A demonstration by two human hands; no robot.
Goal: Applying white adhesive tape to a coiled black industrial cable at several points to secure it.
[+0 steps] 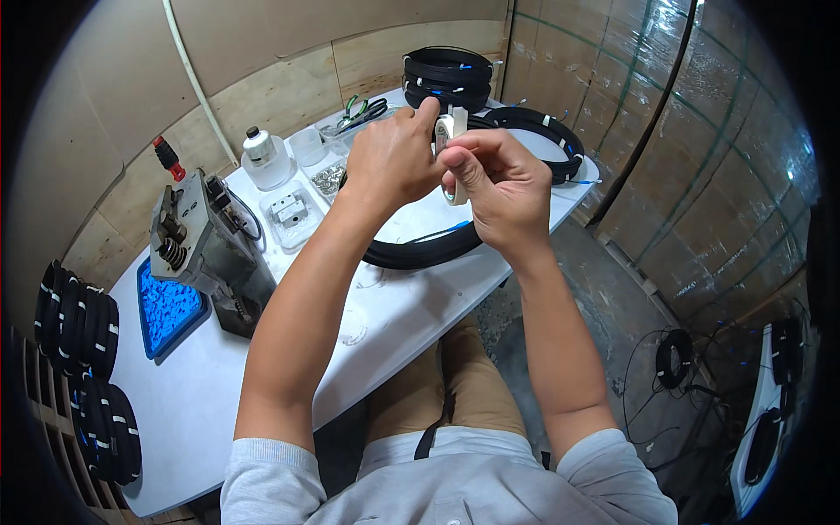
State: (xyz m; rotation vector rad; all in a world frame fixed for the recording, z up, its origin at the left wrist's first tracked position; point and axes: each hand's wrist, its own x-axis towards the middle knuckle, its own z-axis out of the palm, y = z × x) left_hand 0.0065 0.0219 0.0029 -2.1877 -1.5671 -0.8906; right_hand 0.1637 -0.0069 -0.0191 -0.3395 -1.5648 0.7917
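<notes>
Above the white table, a narrow roll of white tape is held up between my two hands. My left hand closes on its left side, back of the hand toward me, the thumb side at the top. From the right, my right hand pinches the roll between thumb and curled fingers. Part of the roll is hidden behind the fingers. Below both hands lies a coil of black cable with a blue-tipped end inside the loop.
A metal hand press stands left, beside a tray of blue pieces. Behind are a bottle, small tubs of metal parts and scissors. Cable coils are stacked at the back and left edge. Wrapped cartons stand right.
</notes>
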